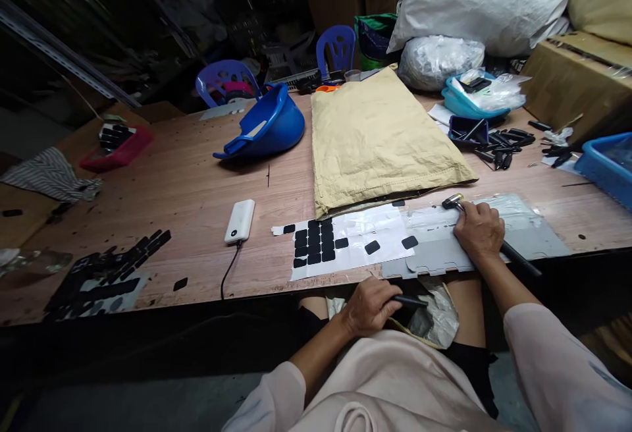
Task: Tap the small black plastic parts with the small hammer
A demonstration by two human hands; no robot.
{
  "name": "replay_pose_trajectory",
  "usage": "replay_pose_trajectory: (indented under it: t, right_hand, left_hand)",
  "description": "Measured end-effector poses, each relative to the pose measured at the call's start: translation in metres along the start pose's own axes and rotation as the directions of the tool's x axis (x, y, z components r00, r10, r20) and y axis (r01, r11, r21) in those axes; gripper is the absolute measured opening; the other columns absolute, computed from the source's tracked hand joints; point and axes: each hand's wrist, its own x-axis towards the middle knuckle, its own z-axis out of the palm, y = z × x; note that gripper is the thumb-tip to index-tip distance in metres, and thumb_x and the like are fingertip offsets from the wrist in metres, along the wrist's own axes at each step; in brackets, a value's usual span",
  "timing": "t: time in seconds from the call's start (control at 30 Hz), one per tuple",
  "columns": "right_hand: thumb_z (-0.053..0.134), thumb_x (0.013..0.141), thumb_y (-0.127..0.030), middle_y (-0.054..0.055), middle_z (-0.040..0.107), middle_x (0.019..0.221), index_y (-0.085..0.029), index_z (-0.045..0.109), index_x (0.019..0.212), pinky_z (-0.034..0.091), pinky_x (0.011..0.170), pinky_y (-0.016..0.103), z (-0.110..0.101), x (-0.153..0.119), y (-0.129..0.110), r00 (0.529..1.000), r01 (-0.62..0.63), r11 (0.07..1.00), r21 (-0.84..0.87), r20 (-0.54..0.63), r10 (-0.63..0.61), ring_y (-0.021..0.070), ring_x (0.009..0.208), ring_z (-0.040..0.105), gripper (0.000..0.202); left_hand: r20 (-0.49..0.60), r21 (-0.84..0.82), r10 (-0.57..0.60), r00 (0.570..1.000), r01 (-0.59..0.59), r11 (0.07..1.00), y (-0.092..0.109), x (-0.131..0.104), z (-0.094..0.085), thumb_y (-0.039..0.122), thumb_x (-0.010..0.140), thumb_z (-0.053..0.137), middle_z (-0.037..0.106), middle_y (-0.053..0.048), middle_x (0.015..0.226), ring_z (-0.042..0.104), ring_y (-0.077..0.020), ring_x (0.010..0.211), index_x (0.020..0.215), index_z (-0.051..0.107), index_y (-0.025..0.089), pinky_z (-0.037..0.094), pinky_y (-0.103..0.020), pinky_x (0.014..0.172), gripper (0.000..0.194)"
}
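My right hand (478, 229) is closed around a small hammer (519, 259) close to its metal head. Its black handle sticks out past my wrist to the lower right. Under that hand lies a grey board (439, 257) with clear tape or film over it. My left hand (370, 307), just off the table's near edge above my lap, grips a slim black handle-like piece (412, 301) pointing right. Below it, a crumpled bag (439, 317) rests between my legs. To the left of the board, a white sheet (358, 228) carries several black rounded stickers (315, 241).
Behind the sheet lies a large tan sack (375, 135). A blue basin (274, 122) and a white power bank (239, 221) with a cable are left of it. Black handles (503, 145), a teal basket (474, 99) and a blue tray (607, 165) stand at right. Black strips (138, 254) lie far left.
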Motion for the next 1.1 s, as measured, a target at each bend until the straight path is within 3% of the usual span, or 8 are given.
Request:
replay_pose_trajectory:
  t: [0.13,0.23,0.3,0.47,0.6,0.7,0.83,1.1]
  right_hand:
    - [0.053,0.097,-0.027,0.015,0.061,0.101,-0.015,0.072,0.123,0.022,0.072,0.035,-0.001,0.001,-0.001,1.0,-0.006,1.0,0.003,0.005,0.006,0.0243,0.088,0.046,0.034]
    - [0.052,0.097,-0.026,0.015,0.062,0.1,-0.015,0.072,0.123,0.024,0.072,0.036,-0.002,0.001,-0.001,1.0,-0.001,1.0,-0.001,0.0,0.001,0.0253,0.088,0.046,0.035]
    - [0.05,0.097,-0.026,0.016,0.062,0.1,-0.014,0.073,0.122,0.025,0.072,0.037,-0.002,0.001,-0.001,1.0,0.0,1.0,-0.008,-0.004,0.0,0.0259,0.088,0.046,0.036]
    - [0.048,0.099,-0.027,0.017,0.063,0.1,-0.014,0.073,0.122,0.023,0.071,0.037,-0.001,0.0,-0.001,1.0,0.015,1.0,-0.022,-0.02,-0.015,0.0255,0.088,0.046,0.036]
    - [0.047,0.1,-0.027,0.016,0.063,0.099,-0.014,0.072,0.121,0.019,0.07,0.036,0.002,0.0,-0.001,0.999,0.012,0.999,-0.036,-0.031,-0.013,0.0245,0.087,0.045,0.036]
    - [0.052,0.097,-0.026,0.014,0.061,0.098,-0.015,0.072,0.12,0.018,0.071,0.036,0.003,0.0,-0.001,0.999,0.011,0.999,-0.037,-0.035,-0.013,0.0237,0.087,0.043,0.033]
    - [0.054,0.096,-0.024,0.013,0.06,0.097,-0.015,0.072,0.12,0.019,0.071,0.035,0.004,-0.002,-0.002,0.999,0.01,1.0,-0.024,-0.034,-0.011,0.0236,0.087,0.043,0.031]
    - [0.053,0.097,-0.024,0.013,0.061,0.098,-0.016,0.071,0.119,0.022,0.072,0.036,0.004,-0.005,-0.005,0.999,0.007,0.999,-0.033,-0.04,-0.008,0.0248,0.09,0.045,0.03]
  left_hand:
    - [0.116,0.094,-0.278,0.953,0.268,0.959,-0.012,-0.025,0.029,0.038,0.106,0.05,0.08,-0.01,0.1,0.077,-0.025,0.092,0.117,0.074,0.024,0.059,-0.036,0.086,0.03]
    - [0.207,0.249,-0.558,0.803,0.509,0.824,-0.02,-0.025,0.037,0.035,0.103,0.054,0.081,-0.013,0.107,0.078,-0.0305,0.101,0.122,0.074,0.023,0.06,-0.04,0.088,0.03]
    - [0.242,0.293,-0.639,0.73,0.572,0.766,-0.017,-0.021,0.035,0.032,0.1,0.059,0.081,-0.014,0.109,0.078,-0.0328,0.103,0.13,0.072,0.021,0.06,-0.042,0.088,0.034]
    - [0.285,-0.025,-0.393,0.874,0.416,0.909,0.013,0.013,0.009,0.028,0.093,0.068,0.081,-0.004,0.094,0.076,-0.0218,0.085,0.114,0.08,0.023,0.057,-0.03,0.077,0.025]
    - [0.038,-0.045,-0.326,0.944,0.328,0.944,0.019,0.09,-0.016,0.033,0.1,0.062,0.079,-0.003,0.095,0.072,-0.0195,0.083,0.114,0.079,0.023,0.056,-0.03,0.078,0.024]
    - [-0.148,0.176,-0.315,0.938,0.338,0.925,0.002,0.161,-0.028,0.029,0.101,0.062,0.074,-0.009,0.113,0.068,-0.0253,0.109,0.117,0.076,0.021,0.056,-0.036,0.095,0.023]
    - [-0.229,0.406,-0.327,0.917,0.395,0.824,-0.021,0.228,-0.031,0.029,0.102,0.062,0.068,-0.013,0.124,0.06,-0.0308,0.122,0.121,0.073,0.021,0.05,-0.043,0.106,0.024]
    - [-0.388,0.434,-0.375,0.842,0.526,0.731,-0.035,0.273,-0.016,0.044,0.098,0.067,0.067,-0.015,0.124,0.054,-0.0343,0.125,0.11,0.075,0.021,0.043,-0.046,0.108,0.027]
